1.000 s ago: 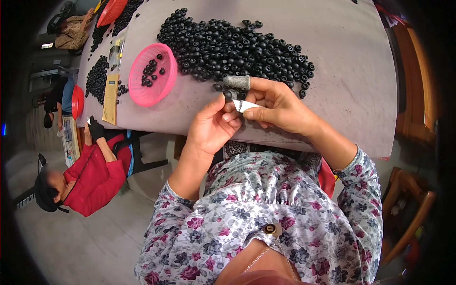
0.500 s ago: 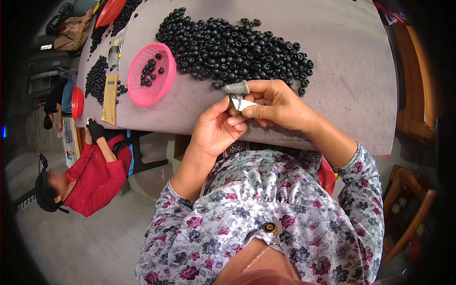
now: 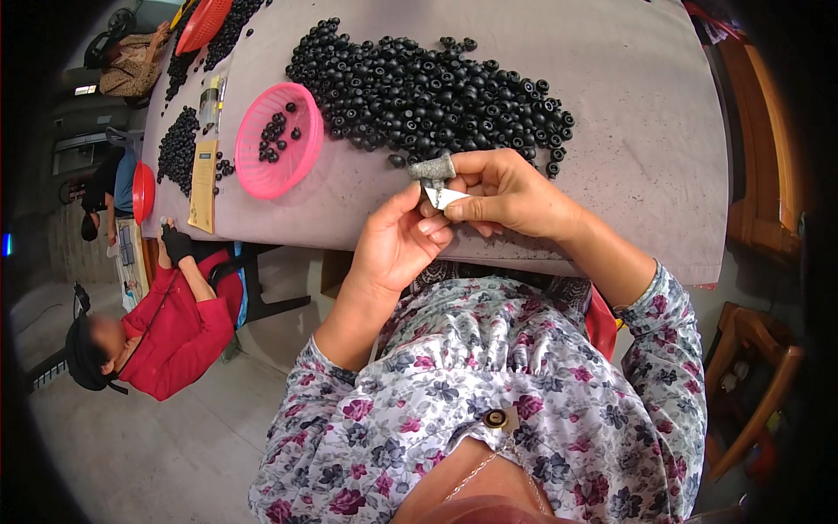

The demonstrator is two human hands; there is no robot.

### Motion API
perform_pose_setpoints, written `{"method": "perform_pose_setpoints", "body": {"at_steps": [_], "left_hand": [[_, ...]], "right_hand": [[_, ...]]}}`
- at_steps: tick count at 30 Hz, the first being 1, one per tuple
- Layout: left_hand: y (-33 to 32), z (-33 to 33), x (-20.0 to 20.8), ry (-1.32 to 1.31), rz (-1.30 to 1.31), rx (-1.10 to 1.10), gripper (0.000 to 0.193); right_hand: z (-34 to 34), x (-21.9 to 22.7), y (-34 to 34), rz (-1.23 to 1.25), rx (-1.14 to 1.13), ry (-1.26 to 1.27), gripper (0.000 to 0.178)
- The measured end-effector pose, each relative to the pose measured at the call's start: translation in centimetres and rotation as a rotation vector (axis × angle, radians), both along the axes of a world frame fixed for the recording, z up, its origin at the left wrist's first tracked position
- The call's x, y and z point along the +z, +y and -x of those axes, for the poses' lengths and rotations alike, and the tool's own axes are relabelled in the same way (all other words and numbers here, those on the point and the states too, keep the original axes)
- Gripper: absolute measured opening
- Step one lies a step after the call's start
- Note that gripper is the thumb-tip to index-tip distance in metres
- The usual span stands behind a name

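Observation:
Both of my hands meet over the near edge of the table, in front of a heap of small black rounded parts with holes [image 3: 436, 92]. My left hand [image 3: 397, 231] is closed, thumb and fingertips pinching a small dark piece [image 3: 424, 189] mostly hidden by the fingers. My right hand [image 3: 515, 196] grips a white triangular piece [image 3: 447, 197] between thumb and fingers, its tip against the left fingertips. A grey fabric finger cover [image 3: 432, 168] sits on the right index finger, which reaches over the dark piece.
Left of the heap stands a pink plastic basket [image 3: 244, 144] with several black parts inside. Beyond it lie a tan packet [image 3: 202, 185] and a smaller black heap [image 3: 179, 148]. A person in red [image 3: 179, 336] sits at the left; a wooden chair [image 3: 751, 384] stands right.
The covered right index finger has dipped slightly and the white piece has turned a little. Both hands stay together in nearly the same place.

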State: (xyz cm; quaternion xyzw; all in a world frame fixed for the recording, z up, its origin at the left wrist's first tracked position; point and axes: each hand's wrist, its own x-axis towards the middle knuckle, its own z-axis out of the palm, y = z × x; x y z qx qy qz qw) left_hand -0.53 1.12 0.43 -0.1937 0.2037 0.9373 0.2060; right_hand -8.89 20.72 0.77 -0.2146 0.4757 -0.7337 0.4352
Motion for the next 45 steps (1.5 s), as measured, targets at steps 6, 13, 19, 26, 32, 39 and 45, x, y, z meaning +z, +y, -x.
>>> {"method": "perform_pose_setpoints", "body": {"at_steps": [6, 13, 19, 26, 32, 39, 45], "left_hand": [[0.2, -0.1, 0.3, 0.030, 0.010, -0.006, 0.027], [0.3, 0.1, 0.9, 0.024, 0.009, -0.055, 0.032], [-0.1, -0.2, 0.5, 0.049, 0.053, -0.023, 0.031], [-7.3, 2.3, 3.8, 0.460, 1.180, 0.393, 0.012], [-16.0, 4.8, 4.8, 0.258, 2.131, 0.287, 0.017], [-2.9, 1.3, 2.5, 0.462, 1.272, 0.109, 0.030], [-0.6, 2.0, 0.1, 0.578, 0.734, 0.120, 0.032]], "right_hand": [[0.1, -0.2, 0.0, 0.021, 0.000, -0.022, 0.028], [0.4, -1.2, 0.0, 0.049, -0.021, -0.104, 0.017], [0.2, -0.7, -0.3, 0.049, -0.023, -0.108, 0.020], [0.3, -0.7, 0.0, -0.002, -0.062, -0.112, 0.012], [0.3, -0.1, -0.4, 0.012, -0.027, -0.106, 0.012], [0.2, -0.5, 0.1, 0.001, -0.022, -0.098, 0.014], [0.3, -0.7, -0.1, 0.177, -0.009, -0.246, 0.019]]}}
